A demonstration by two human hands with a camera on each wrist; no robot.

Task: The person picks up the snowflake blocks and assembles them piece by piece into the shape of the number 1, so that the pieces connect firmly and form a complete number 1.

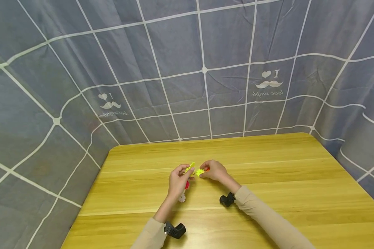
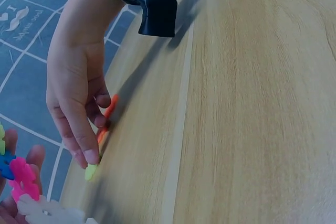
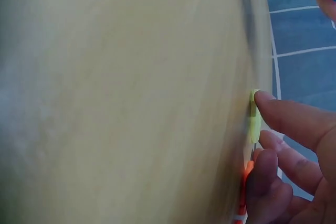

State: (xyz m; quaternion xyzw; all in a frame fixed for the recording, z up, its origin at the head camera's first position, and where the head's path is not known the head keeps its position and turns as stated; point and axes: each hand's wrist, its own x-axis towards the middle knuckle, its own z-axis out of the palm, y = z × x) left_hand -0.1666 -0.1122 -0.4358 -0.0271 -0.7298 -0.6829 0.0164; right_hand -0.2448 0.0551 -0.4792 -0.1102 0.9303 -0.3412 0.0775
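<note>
My left hand [image 1: 176, 182] grips a joined string of notched plastic snowflake discs. A yellow disc [image 1: 192, 165] shows at its fingertips, with a pink disc [image 2: 24, 178] and a white disc [image 2: 48, 211] hanging below. A blue disc [image 2: 6, 165] sits between the yellow and pink ones in the left wrist view. Just to the right, my right hand [image 1: 217, 171] pinches another yellow snowflake disc [image 3: 255, 117] between thumb and finger, close to the tabletop. Orange disc pieces [image 3: 247, 182] lie under its curled fingers; whether they join the yellow disc is hidden.
Both hands are over the wooden table [image 1: 268, 166], toward its far side. A grey curtain with white lines [image 1: 180, 93] hangs behind and around it. Black wrist-worn devices [image 1: 175, 230] stick out from both wrists.
</note>
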